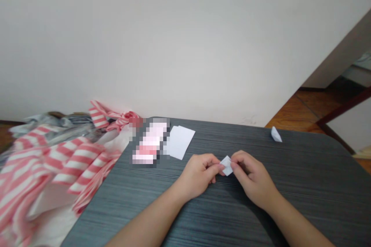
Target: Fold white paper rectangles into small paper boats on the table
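Left hand point(199, 173) and right hand point(252, 177) pinch a small folded white paper point(226, 166) between them over a grey wood-grain worktop point(304, 200), a white paper sheet point(180, 142) lying nearby.

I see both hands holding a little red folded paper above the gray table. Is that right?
The folded paper is white, not red, as the head view shows. The left hand and right hand do hold it above the gray table.

Small folded white paper point(227, 166), angular, diamond-like outline, creases visible; pinched upright between left hand point(199, 174) and right hand point(252, 177), over mid-front of dark grey table point(314, 189).
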A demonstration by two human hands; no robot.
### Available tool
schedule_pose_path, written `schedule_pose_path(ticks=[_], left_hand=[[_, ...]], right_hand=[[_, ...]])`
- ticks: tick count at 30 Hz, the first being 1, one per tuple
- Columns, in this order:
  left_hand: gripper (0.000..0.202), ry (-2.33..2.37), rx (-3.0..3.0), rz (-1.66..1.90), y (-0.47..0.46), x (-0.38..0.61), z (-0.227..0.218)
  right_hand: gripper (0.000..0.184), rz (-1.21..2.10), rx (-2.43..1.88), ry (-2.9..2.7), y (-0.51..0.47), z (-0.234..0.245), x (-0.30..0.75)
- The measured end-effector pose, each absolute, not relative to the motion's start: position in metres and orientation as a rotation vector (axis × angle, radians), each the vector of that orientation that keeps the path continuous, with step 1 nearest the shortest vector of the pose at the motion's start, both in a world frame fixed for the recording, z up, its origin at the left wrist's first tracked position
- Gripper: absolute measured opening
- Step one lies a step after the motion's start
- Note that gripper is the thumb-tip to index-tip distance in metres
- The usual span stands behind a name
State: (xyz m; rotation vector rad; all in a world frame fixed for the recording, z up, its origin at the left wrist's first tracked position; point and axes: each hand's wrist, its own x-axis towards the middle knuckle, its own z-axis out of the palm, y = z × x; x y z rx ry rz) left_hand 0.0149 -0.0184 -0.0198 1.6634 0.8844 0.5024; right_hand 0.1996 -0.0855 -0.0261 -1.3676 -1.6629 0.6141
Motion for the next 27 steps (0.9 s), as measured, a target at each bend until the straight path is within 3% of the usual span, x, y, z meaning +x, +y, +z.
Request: schedule_pose_path(ticks=[27], left_hand=[[0.025,0.856,1.662,0.485,-0.0178,0.0147,-0.0233]], right_hand=[[0.014,0.655,-1.361,-1.595,-0.0843,-0.0296,0.2002]])
